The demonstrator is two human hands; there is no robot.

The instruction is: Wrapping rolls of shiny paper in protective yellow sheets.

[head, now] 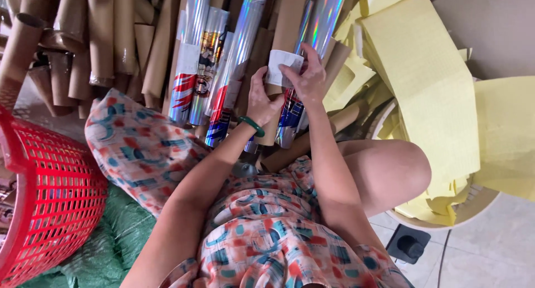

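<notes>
My left hand (262,98), with a green bangle at the wrist, grips a shiny holographic tube (290,118) near its lower part. My right hand (305,76) presses a small white label (280,65) against the same tube, fingers curled over the label's edge. Three more holographic tubes (214,59) with red and blue printed wrappers lean side by side just left of my hands, resting against my patterned lap.
Bare brown cardboard tubes (100,37) are stacked at the upper left. A red plastic mesh basket (50,199) stands at the left over a green sack (117,238). Yellow paper sheets (423,82) spill from a round tub at the right. A black object (409,244) lies on the tiled floor.
</notes>
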